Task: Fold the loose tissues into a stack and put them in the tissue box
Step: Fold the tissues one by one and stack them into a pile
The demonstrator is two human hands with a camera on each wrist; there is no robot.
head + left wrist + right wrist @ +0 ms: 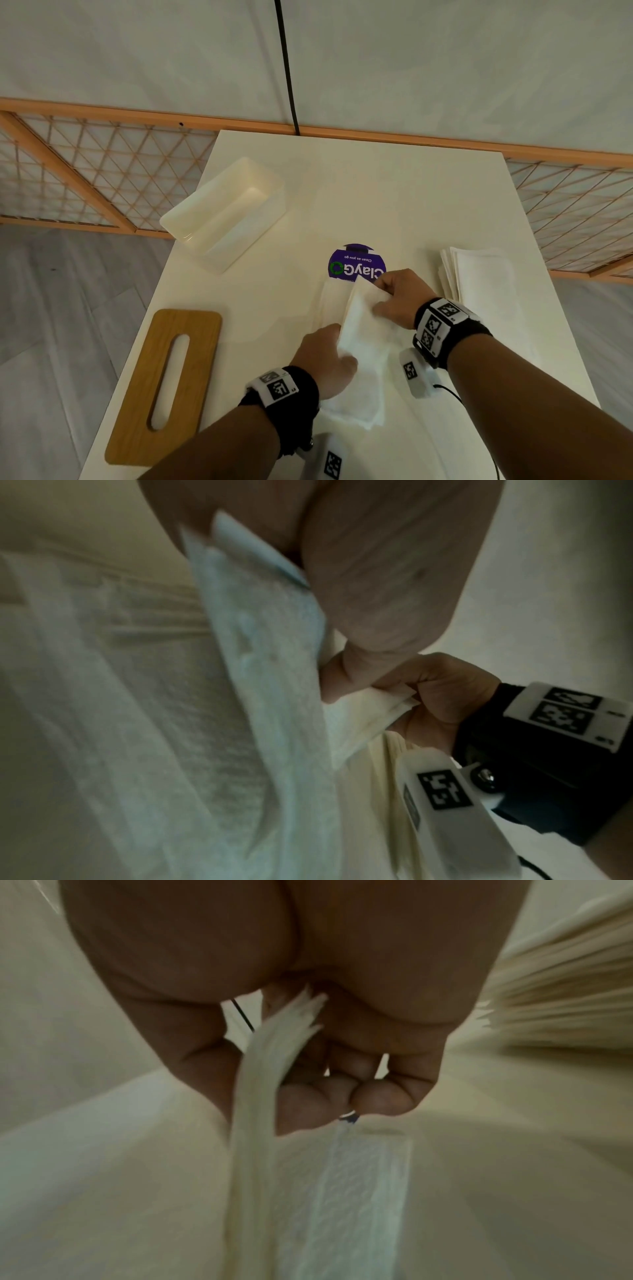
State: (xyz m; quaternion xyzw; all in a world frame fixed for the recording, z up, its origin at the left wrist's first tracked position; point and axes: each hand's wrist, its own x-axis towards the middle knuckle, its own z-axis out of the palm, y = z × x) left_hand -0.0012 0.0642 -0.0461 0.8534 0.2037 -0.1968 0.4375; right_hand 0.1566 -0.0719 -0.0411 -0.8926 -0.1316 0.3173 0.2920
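On the pale worktop (394, 192), near the front edge, both the left hand (325, 359) and right hand (399, 296) pinch a thin white tissue (364, 329) (soft, tear-prone, I judge) by its edges, best gripped lightly at corners.

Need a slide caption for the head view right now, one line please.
Both hands, left and right, fold a tissue on the table; box open, lid aside, more tissues waiting.

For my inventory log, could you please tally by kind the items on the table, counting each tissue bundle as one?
Tissue box: 1
Wooden lid: 1
Purple sticker: 1
Tissue bundles: 2, one held by both hands, one stack at right
Total: 5
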